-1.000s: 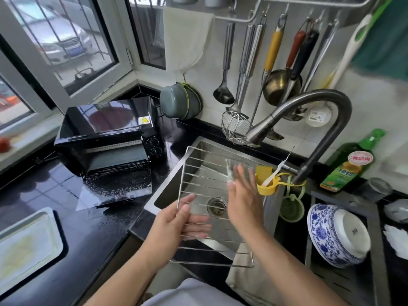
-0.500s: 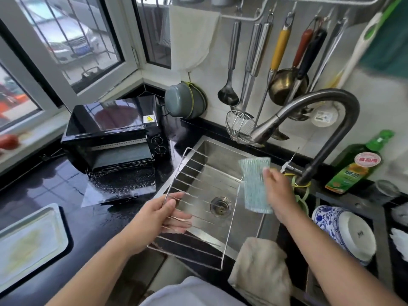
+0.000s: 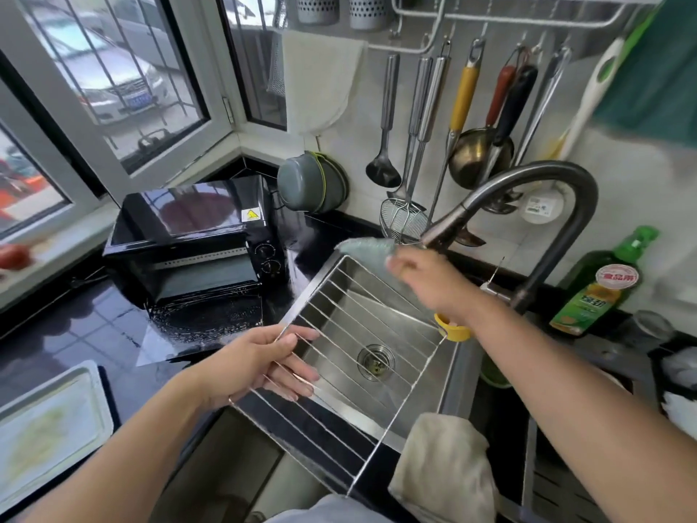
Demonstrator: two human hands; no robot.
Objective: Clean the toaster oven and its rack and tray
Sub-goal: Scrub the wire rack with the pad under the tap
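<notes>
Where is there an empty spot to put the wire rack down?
The sink basin under the rack is bare around the drain. The dark counter is free between the toaster oven and the tray. Right of the faucet it is crowded: the green bottle and things beside it.

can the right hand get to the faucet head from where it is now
Probably yes. The right hand, holding a cloth, is just beside the faucet head above the sink, with nothing between them. But its fingers are taken up by the cloth.
</notes>
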